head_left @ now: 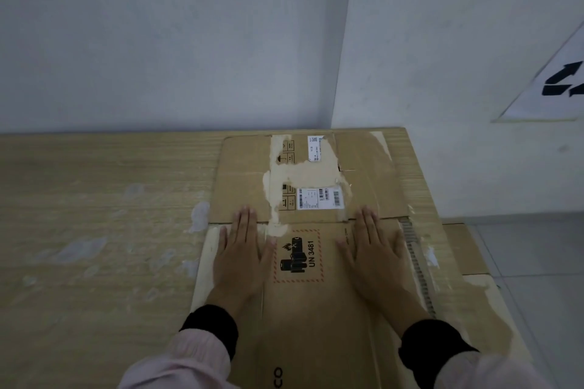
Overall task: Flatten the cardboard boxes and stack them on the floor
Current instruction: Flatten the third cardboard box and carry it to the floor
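Observation:
A flattened brown cardboard box (316, 309) lies on a wooden table (94, 215), its far flaps reaching the wall. It carries a UN 3481 battery mark (298, 256), white shipping labels (319, 198) and torn patches. My left hand (241, 259) rests flat, palm down, on the box left of the mark. My right hand (374, 256) lies flat on it to the right. Both hands have fingers spread and hold nothing.
The table stands in a corner of white walls (189, 41). More flat cardboard (464, 249) shows beyond the table's right edge, above a pale tiled floor (537, 262). A white sheet with black arrows (556, 82) leans at the right. Pale smears mark the tabletop's left half.

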